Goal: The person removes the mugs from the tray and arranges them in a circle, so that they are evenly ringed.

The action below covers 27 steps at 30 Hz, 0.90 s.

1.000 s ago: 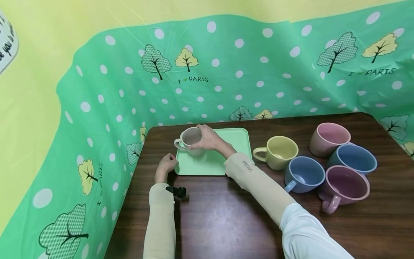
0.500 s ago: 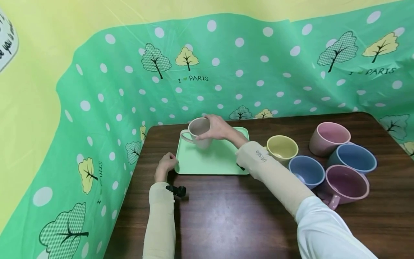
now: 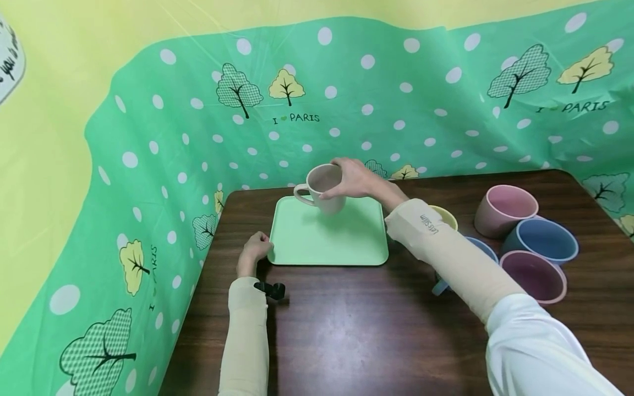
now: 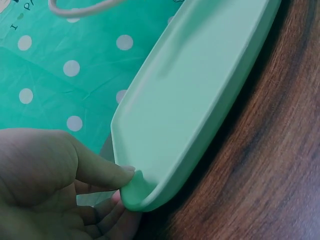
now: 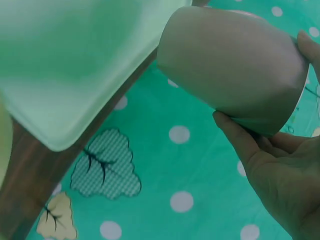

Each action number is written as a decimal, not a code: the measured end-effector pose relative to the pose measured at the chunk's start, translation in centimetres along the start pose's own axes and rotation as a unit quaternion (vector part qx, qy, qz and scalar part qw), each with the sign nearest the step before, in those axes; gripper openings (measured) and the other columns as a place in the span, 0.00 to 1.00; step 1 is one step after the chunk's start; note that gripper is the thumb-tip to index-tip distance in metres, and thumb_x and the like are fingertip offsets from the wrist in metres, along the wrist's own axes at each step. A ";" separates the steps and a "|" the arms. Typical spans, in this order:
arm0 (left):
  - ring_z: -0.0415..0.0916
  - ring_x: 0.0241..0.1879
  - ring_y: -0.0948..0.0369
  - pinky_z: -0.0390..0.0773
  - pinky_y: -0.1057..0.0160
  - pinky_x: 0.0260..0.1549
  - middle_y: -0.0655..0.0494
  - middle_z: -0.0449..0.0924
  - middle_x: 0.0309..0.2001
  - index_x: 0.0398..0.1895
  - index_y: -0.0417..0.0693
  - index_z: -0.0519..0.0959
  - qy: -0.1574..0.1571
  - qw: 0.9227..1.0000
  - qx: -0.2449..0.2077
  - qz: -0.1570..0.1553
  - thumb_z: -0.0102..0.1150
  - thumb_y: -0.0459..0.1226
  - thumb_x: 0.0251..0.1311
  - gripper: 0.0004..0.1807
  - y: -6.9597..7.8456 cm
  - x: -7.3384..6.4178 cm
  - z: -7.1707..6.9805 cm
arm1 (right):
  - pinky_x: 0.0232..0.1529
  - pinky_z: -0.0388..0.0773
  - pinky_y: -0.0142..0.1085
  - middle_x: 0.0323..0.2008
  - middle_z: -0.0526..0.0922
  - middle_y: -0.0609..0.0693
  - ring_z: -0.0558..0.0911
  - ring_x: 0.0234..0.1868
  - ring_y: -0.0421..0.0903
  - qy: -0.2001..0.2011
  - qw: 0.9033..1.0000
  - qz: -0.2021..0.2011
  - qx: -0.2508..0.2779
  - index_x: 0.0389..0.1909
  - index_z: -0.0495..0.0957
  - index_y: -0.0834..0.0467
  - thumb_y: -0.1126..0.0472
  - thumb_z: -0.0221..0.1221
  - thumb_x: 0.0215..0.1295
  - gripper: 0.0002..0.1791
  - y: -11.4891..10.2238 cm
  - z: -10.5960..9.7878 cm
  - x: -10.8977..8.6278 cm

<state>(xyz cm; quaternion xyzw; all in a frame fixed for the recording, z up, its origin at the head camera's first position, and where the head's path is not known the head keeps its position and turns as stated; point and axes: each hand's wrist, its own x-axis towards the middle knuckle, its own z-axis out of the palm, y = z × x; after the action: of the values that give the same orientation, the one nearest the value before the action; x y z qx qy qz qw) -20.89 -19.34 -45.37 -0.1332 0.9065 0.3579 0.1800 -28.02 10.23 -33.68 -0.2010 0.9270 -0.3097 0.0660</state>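
My right hand grips a pale greyish-pink mug around its rim. The mug is held upright, slightly tilted, over the far part of a light green tray, its handle pointing left. In the right wrist view, the mug hangs clear of the tray, with thumb and fingers on opposite sides of its rim. My left hand is at the tray's near left corner. As the left wrist view shows, the hand pinches the tray's edge, thumb on top and fingers beneath.
Right of the tray, several mugs stand close together: pink, dark blue, purple, plus a yellow mug and a light blue mug partly hidden by my right sleeve. A green dotted curtain borders the dark wooden table.
My right hand has lifted the greyish-pink mug from the tray's left part and carried it up and to the right. My left hand keeps its place at the tray's corner.
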 end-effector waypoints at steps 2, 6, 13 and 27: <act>0.67 0.39 0.52 0.66 0.59 0.35 0.47 0.68 0.39 0.38 0.43 0.69 0.001 1.000 -0.001 0.000 0.44 0.35 0.58 0.07 0.0 0.0 0.0 | 0.51 0.74 0.45 0.54 0.74 0.56 0.75 0.52 0.51 0.000 1.000 0.003 0.002 0.65 0.63 0.63 0.40 0.72 0.41 0.53 0.3 -0.6 -0.2; 0.67 0.40 0.52 0.66 0.60 0.36 0.47 0.68 0.39 0.40 0.43 0.68 -0.003 1.000 -0.003 0.000 0.44 0.35 0.60 0.07 -0.1 0.0 0.1 | 0.51 0.74 0.45 0.53 0.75 0.56 0.75 0.51 0.51 0.006 1.000 0.007 -0.002 0.64 0.64 0.63 0.40 0.72 0.40 0.52 1.1 -1.9 -0.6; 0.65 0.38 0.53 0.65 0.60 0.35 0.48 0.66 0.38 0.40 0.43 0.67 -0.008 1.000 -0.010 -0.005 0.44 0.35 0.61 0.06 -0.1 0.0 0.0 | 0.49 0.74 0.46 0.50 0.76 0.58 0.75 0.49 0.53 0.012 1.000 0.020 -0.021 0.59 0.67 0.62 0.39 0.72 0.40 0.49 2.9 -3.7 -1.6; 0.65 0.38 0.53 0.65 0.59 0.34 0.47 0.66 0.39 0.41 0.44 0.67 -0.011 1.000 -0.015 -0.002 0.43 0.35 0.62 0.07 -0.1 0.1 0.1 | 0.49 0.71 0.49 0.51 0.74 0.61 0.74 0.49 0.56 0.007 0.996 0.069 -0.053 0.60 0.65 0.65 0.35 0.69 0.43 0.51 6.9 -6.9 -4.1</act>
<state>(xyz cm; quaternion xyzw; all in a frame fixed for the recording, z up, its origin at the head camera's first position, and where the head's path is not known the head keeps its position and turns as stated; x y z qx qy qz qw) -20.85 -19.36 -45.56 -0.1339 0.8989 0.3720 0.1890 -28.28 20.73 -32.34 -0.1380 0.9541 -0.2564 0.0701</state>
